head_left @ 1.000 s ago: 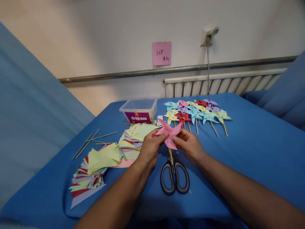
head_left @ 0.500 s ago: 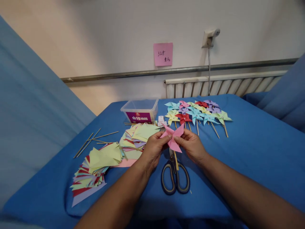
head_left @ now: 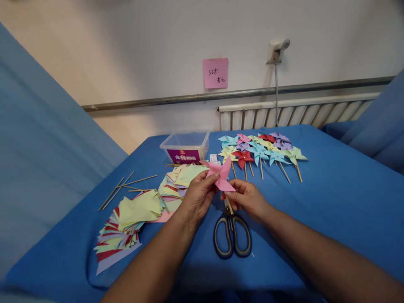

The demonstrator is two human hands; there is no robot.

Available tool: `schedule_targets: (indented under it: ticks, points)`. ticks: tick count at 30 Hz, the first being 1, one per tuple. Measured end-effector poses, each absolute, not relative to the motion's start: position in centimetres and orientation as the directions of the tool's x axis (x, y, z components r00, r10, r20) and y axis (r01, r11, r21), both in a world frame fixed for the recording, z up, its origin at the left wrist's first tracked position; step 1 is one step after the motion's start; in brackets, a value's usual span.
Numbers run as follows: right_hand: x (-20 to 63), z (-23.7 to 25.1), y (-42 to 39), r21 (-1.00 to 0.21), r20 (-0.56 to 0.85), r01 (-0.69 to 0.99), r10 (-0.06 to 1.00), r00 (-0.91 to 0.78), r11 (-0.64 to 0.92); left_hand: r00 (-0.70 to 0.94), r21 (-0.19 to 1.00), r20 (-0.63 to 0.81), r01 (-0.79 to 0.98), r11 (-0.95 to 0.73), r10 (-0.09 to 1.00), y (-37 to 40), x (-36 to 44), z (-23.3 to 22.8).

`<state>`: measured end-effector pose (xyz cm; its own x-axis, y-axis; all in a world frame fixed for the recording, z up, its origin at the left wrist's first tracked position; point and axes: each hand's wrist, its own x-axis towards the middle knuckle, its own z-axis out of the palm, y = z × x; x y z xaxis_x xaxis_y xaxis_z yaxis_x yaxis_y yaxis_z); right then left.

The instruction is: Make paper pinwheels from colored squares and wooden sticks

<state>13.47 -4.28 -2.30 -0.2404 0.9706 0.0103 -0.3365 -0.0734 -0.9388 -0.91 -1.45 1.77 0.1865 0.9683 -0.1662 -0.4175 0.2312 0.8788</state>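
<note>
A pink paper pinwheel is pinched in my left hand, with the thumb near its centre. My right hand is closed just under the lower right blade, its fingers around the thin wooden stick of the pinwheel; the fingertips are partly hidden by paper. Below both hands, scissors with dark handles lie on the blue cloth, their blades mostly covered. Left of my left hand sit fanned stacks of cut coloured paper.
Finished pinwheels in several colours lie at the back right. A clear plastic box with a purple label stands at the back, small white boxes beside it. Loose wooden sticks lie at left. Blue curtains hang at the sides.
The pink pinwheel has shifted slightly left and up and turned. My right hand has left the pinwheel's centre and moved down to the stick below the paper.
</note>
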Motion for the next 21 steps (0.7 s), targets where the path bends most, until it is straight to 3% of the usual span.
schedule_targets:
  ticks: [5, 14, 18, 21]
  points:
    - [12.9, -2.2, -4.4, -0.956, 0.055, -0.294, 0.990, -0.128, 0.015, 0.212, 0.889, -0.160, -0.393, 0.234, 0.964, -1.6, -0.7, 1.4]
    - [12.4, -1.8, -4.9, -0.967, 0.061, -0.251, 0.993, -0.097, 0.035, 0.238, 0.893, -0.177, -0.368, 0.258, 0.955, -1.7, -0.7, 1.5]
    - [12.3, -1.7, -6.0, -0.980, 0.130, -0.171, 0.982, -0.135, 0.106, 0.394, 0.797, -0.214, -0.459, 0.393, 0.894, -1.5, -1.0, 1.4]
    - [12.6, -1.6, -6.7, -0.961, 0.278, -0.047, 0.946, -0.165, 0.274, 0.477, 0.665, -0.217, -0.567, 0.487, 0.852, -1.2, -1.5, 1.4]
